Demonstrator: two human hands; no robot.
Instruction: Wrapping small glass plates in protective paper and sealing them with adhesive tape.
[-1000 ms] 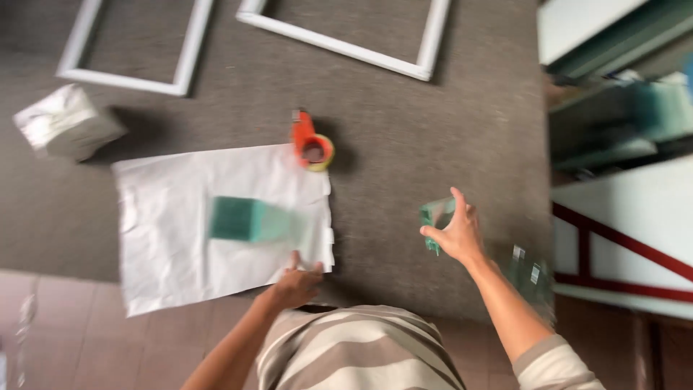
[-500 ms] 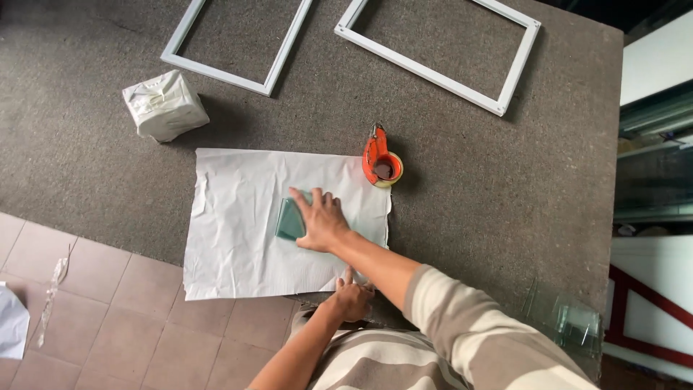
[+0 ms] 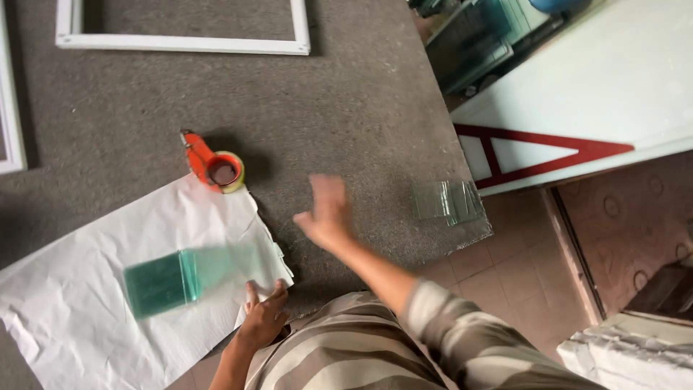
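A stack of green-tinted glass pieces (image 3: 162, 282) lies on a white paper sheet (image 3: 79, 303) spread over the grey felt table (image 3: 346, 108). My left hand (image 3: 263, 318) rests on the paper's near right corner, fingers pressing it down. My right hand (image 3: 325, 213), blurred and empty with fingers apart, hovers over the bare felt between the paper and a second small pile of glass pieces (image 3: 447, 200) near the table's right edge. It touches neither.
An orange tape dispenser (image 3: 213, 165) sits at the paper's far corner. White frames (image 3: 184, 43) lie at the back of the table. Beyond the right edge are a white panel with red bars (image 3: 570, 108), tiled floor and stacked glass sheets (image 3: 491, 29).
My right hand has left the glass on the paper and swung right over the bare felt. The view has shifted right. My left hand stays at the paper's near edge.
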